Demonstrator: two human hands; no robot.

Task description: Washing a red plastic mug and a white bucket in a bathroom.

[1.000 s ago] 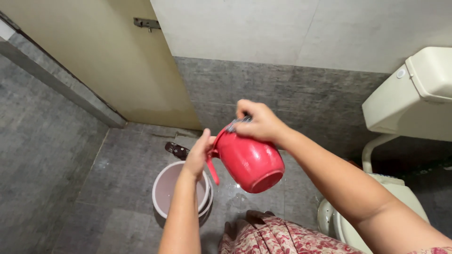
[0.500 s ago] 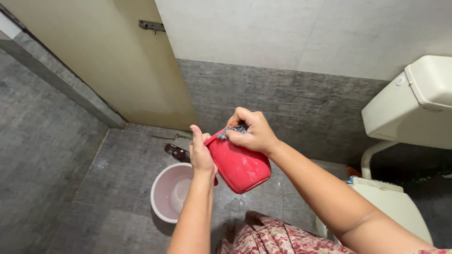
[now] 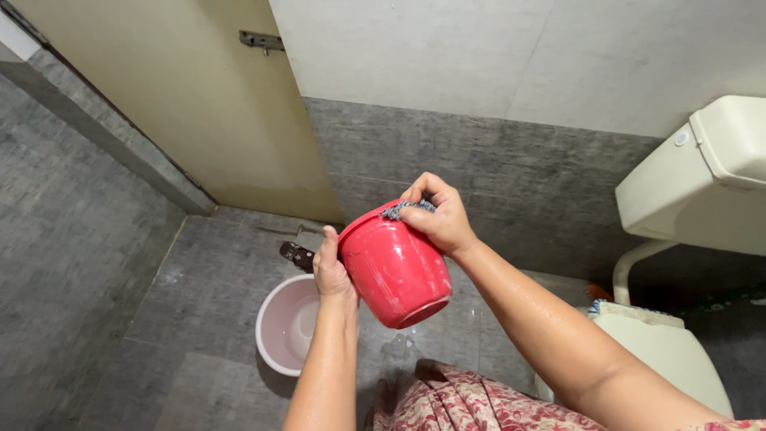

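Grey tiled floor [image 3: 199, 279] lies below. Right hand [image 3: 437, 215] fingers pinch a grey scrubber [image 3: 407, 209] against the rim of a red mug [image 3: 392, 267]; left hand [image 3: 331, 267] fingers lie together, gripping its side, above a pale bucket [image 3: 275, 339] beside the toilet [image 3: 678, 351].

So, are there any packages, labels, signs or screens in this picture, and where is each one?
None can be seen.
The left hand and right hand hold only a plain red mug, the right with a grey scrubber.
The pale bucket and cream cistern carry no visible label.
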